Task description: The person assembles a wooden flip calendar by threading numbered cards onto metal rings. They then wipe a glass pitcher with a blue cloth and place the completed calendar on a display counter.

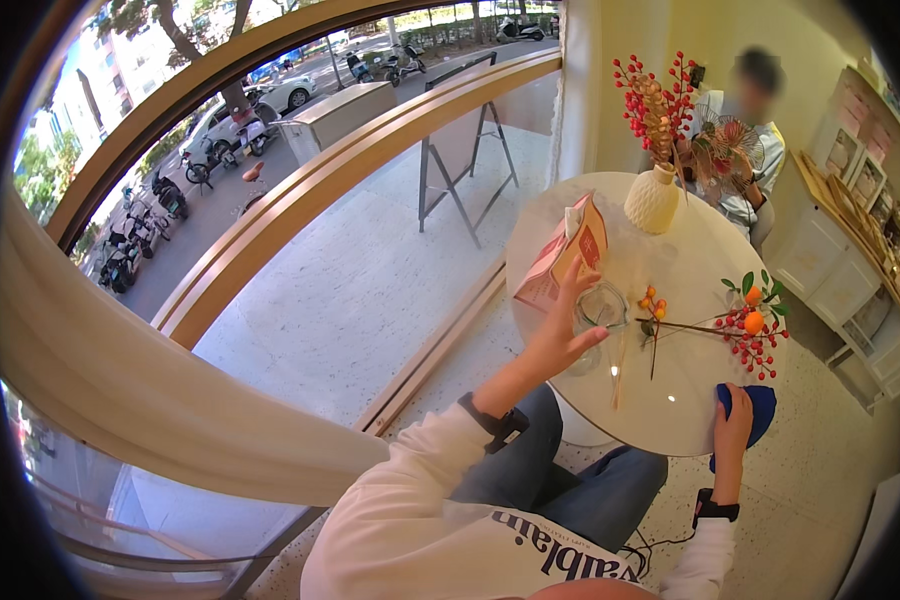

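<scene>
My left hand (562, 325) is at a clear glass vessel (606, 300) on the round white table (660, 425). Its thumb reaches across the near side and the fingers stretch along the far side, around the glass. At the table's near right edge, my right hand (735, 420) is closed on a dark blue cloth-like item (760, 408), whose exact kind I cannot make out. Between the hands lie a short sprig with orange berries (653, 304) and a longer stem with red berries, small orange fruits and green leaves (755, 325).
A red and white tissue box (570, 252) stands just beyond my left hand. Farther back is a cream textured vase (652, 200) with red berry branches. A person (765, 130) sits across the table. A wood-framed window (370, 150) borders the left; a white cabinet (835, 265) stands right.
</scene>
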A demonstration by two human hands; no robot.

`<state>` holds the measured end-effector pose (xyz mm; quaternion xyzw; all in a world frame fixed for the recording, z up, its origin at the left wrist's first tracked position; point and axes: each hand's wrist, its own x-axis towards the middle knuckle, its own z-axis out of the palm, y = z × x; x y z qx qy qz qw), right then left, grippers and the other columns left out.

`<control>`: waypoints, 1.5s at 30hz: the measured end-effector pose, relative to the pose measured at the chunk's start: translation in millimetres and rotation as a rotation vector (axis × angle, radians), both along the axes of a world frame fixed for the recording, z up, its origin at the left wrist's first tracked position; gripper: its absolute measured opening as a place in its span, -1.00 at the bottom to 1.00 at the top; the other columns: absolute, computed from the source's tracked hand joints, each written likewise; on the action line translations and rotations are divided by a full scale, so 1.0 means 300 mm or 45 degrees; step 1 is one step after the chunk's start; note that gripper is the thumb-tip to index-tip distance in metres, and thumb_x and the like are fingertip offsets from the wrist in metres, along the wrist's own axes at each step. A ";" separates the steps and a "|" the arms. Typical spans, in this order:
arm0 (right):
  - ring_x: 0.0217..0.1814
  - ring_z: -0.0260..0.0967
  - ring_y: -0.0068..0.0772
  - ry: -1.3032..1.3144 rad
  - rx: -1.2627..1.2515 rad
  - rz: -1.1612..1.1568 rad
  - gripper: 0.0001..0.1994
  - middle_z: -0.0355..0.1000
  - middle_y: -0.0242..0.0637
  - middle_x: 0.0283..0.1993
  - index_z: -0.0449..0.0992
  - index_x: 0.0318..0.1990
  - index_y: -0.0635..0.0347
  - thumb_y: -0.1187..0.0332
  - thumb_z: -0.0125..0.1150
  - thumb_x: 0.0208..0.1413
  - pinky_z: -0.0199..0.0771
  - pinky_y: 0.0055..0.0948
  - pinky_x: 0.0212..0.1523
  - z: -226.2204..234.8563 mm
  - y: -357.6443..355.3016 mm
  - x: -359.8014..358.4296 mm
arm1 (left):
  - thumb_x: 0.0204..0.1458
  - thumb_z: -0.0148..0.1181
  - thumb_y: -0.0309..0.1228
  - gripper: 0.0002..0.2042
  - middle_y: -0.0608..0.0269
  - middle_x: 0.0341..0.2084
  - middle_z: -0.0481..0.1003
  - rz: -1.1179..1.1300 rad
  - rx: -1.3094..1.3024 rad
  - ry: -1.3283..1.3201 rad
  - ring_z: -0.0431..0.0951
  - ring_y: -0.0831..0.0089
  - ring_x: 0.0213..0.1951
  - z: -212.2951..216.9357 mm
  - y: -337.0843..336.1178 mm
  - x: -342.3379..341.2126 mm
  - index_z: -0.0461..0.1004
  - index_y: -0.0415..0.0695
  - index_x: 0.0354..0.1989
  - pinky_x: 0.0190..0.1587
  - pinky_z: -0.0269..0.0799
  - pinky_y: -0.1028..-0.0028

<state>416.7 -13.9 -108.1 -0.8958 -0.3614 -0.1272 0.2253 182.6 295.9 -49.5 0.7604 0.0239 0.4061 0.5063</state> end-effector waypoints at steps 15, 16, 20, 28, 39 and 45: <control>0.24 0.25 -0.02 -0.046 0.319 -0.034 -0.68 0.34 -0.04 0.15 0.37 0.05 0.30 0.53 0.11 0.12 0.23 -0.23 0.23 -0.094 -0.004 -0.021 | -0.19 0.47 -0.35 -0.11 -0.09 0.12 0.30 0.202 -0.081 0.107 0.29 0.09 0.20 -0.168 -0.023 0.052 0.02 -0.27 0.30 0.23 0.18 0.28; 0.21 0.28 -0.06 -0.044 0.310 -0.025 -0.71 0.35 -0.06 0.15 0.37 0.01 0.32 0.53 0.12 0.12 0.23 -0.27 0.22 -0.114 -0.009 0.004 | -0.18 0.45 -0.37 -0.19 -0.04 0.02 0.38 0.206 -0.149 0.150 0.38 0.12 0.10 -0.158 -0.027 0.048 0.10 -0.26 0.24 0.14 0.27 0.30; 0.12 0.37 -0.16 0.185 0.408 -0.213 -0.75 0.44 -0.15 0.05 0.38 -0.02 0.24 0.28 0.04 0.28 0.32 -0.31 0.12 0.001 -0.018 -0.025 | -0.16 0.41 -0.44 -0.35 0.14 -0.21 0.49 0.315 -0.092 0.053 0.53 0.32 -0.14 -0.100 -0.068 0.017 0.23 -0.21 0.14 -0.09 0.44 0.41; -0.15 0.36 -0.49 0.045 1.223 -0.196 -0.73 0.41 -0.31 -0.16 0.39 -0.08 0.26 0.21 0.07 0.28 0.38 -0.51 -0.10 0.512 -0.048 -0.262 | 0.00 0.31 -0.24 -0.24 0.10 -0.28 0.47 -0.153 -0.647 -0.108 0.52 0.31 -0.23 0.112 -0.156 -0.155 0.01 -0.24 0.28 -0.11 0.44 0.36; -0.39 0.41 0.10 0.224 0.477 0.822 -0.81 0.40 -0.03 -0.42 0.33 -0.14 0.21 0.55 0.12 0.10 0.36 -0.20 -0.42 0.523 0.409 -0.692 | 0.12 0.13 0.02 -0.18 0.23 -0.25 0.42 -0.071 -0.783 -0.152 0.41 0.52 -0.24 0.079 -0.300 -0.267 -0.14 -0.17 0.38 -0.17 0.34 0.57; -0.43 0.42 0.08 0.203 0.629 0.831 -0.81 0.42 -0.05 -0.42 0.37 -0.14 0.22 0.55 0.14 0.08 0.37 -0.25 -0.46 0.507 0.433 -0.744 | 0.18 0.08 -0.07 -0.29 0.27 -0.09 0.36 -0.210 -0.899 -0.160 0.35 0.58 -0.14 0.080 -0.320 -0.303 -0.09 -0.14 0.37 -0.09 0.29 0.58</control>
